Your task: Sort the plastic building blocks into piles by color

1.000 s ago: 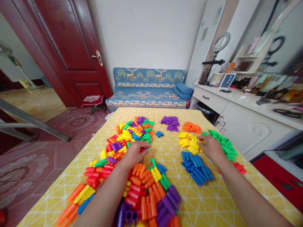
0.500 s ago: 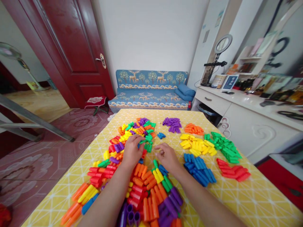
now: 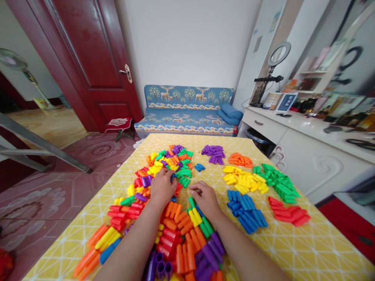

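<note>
A mixed heap of coloured plastic tube pieces (image 3: 164,203) covers the left and near part of the yellow tablecloth (image 3: 293,249). My left hand (image 3: 162,187) rests on the heap beside the green pieces (image 3: 184,177), fingers curled onto pieces I cannot make out. My right hand (image 3: 205,197) is just to its right, fingers pinched together over the cloth near the green pieces. Sorted piles lie to the right: purple (image 3: 215,153), orange (image 3: 240,159), yellow (image 3: 244,179), green (image 3: 278,181), blue (image 3: 246,207) and red (image 3: 288,212). A few blue pieces (image 3: 199,167) lie apart.
A blue patterned sofa (image 3: 187,111) stands behind the table. At the left a dark red door (image 3: 88,58) is open. A white cabinet (image 3: 307,144) with a ring light (image 3: 278,54) runs along the right. A metal ladder leg (image 3: 43,148) crosses the floor at the left.
My right hand moved from the yellow pile leftward to the middle, next to my left hand. The left hand shifted a little forward onto the heap. The camera tipped slightly.
</note>
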Demonstrator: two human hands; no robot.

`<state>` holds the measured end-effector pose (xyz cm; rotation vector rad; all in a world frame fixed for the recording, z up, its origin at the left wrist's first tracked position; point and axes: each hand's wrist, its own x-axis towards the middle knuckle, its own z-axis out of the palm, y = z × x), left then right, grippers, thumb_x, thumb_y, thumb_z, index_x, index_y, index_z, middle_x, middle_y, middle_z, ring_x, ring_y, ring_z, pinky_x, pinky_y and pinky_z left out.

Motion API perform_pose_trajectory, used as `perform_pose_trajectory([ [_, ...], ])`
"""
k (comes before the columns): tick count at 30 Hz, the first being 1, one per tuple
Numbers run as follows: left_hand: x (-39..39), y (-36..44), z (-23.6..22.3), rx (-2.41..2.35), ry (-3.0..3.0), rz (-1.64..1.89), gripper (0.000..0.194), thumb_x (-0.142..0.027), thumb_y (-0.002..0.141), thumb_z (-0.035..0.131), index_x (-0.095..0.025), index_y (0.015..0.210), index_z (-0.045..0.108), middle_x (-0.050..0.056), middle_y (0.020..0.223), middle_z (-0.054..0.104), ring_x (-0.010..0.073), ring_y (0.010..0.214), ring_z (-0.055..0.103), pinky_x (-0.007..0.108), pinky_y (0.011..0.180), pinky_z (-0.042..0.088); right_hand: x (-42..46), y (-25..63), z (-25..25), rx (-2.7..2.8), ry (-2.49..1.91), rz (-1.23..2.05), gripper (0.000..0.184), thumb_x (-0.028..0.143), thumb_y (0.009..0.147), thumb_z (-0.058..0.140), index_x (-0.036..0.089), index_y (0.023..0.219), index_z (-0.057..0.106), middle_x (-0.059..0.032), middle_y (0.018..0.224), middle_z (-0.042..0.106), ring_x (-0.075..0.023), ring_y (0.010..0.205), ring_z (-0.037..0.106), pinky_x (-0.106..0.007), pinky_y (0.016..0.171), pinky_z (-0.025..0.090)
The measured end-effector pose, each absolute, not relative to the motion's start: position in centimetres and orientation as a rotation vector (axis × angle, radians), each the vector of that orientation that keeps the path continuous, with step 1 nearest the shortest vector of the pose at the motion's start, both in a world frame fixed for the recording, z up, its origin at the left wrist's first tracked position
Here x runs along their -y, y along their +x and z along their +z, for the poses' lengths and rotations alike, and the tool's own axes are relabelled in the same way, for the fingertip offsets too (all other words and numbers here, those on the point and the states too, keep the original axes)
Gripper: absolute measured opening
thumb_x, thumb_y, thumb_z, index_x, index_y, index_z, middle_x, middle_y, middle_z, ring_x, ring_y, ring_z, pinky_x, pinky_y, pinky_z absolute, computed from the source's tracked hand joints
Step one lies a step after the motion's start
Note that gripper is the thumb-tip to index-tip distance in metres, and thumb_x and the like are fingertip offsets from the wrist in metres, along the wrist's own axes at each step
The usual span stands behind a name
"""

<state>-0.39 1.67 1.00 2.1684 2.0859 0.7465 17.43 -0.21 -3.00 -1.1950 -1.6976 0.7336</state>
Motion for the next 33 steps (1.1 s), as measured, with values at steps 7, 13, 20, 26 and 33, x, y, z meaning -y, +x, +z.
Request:
perform_pose_trajectory([
  [7, -2.0, -0.8, 0.7, -2.059, 2.017, 0.839, 0.021, -0.025, 0.077, 0.057, -0.022, 0.093, 0.072, 0.007, 0.103, 0.066, 0.0225, 0.099, 0.062, 0.031, 0.089, 0.047, 0.1, 17.5, -3.2, 1.704, -1.201, 0.716, 0.018, 0.012, 0.077, 0.057, 0.02, 0.084, 0.071, -0.0022, 0.085, 0.064, -0.0136, 0.074, 0.062, -0.025, 0.068, 0.049],
  [13, -2.6, -1.5, 0.0, -2.002, 1.942, 0.942, 0.019, -0.017, 0.072, 0.056, -0.021, 0.084, 0.07, 0.003, 0.089, 0.069, 0.0198, 0.087, 0.064, 0.028, 0.079, 0.049, 0.1, 17.4, -3.1, 1.708, -1.199, 0.714, 0.017, 0.012, 0.076, 0.057, 0.019, 0.083, 0.071, -0.0021, 0.084, 0.065, -0.0135, 0.074, 0.062, -0.024, 0.068, 0.048],
  [20, -2.6, -1.5, -0.2, -1.874, 2.044, 0.947, 0.044, -0.011, 0.07, 0.055, -0.021, 0.11, 0.068, 0.004, 0.112, 0.068, 0.02, 0.101, 0.063, 0.029, 0.09, 0.048, 0.0, 17.5, -3.1, 1.719, -1.219, 0.707, 0.016, 0.013, 0.077, 0.057, 0.02, 0.082, 0.071, -0.0018, 0.083, 0.064, -0.0135, 0.074, 0.061, -0.024, 0.068, 0.048],
  [26, -2.5, -1.5, 0.0, -1.882, 2.117, 0.754, 0.041, -0.01, 0.075, 0.052, -0.026, 0.106, 0.072, 0.002, 0.112, 0.07, 0.0218, 0.108, 0.06, 0.033, 0.099, 0.043, 0.2, 17.5, -2.9, 1.728, -1.237, 0.705, 0.016, 0.013, 0.077, 0.057, 0.019, 0.081, 0.071, -0.0019, 0.082, 0.064, -0.0136, 0.073, 0.061, -0.025, 0.067, 0.047],
  [33, -2.7, -1.7, -0.3, -1.885, 2.048, 0.821, 0.026, -0.019, 0.078, 0.061, -0.025, 0.1, 0.074, 0.004, 0.102, 0.073, 0.0218, 0.1, 0.063, 0.033, 0.091, 0.046, 0.4, 17.5, -2.5, 1.731, -1.238, 0.711, 0.015, 0.014, 0.077, 0.057, 0.02, 0.079, 0.07, -0.0013, 0.081, 0.063, -0.0133, 0.069, 0.06, -0.025, 0.064, 0.047],
])
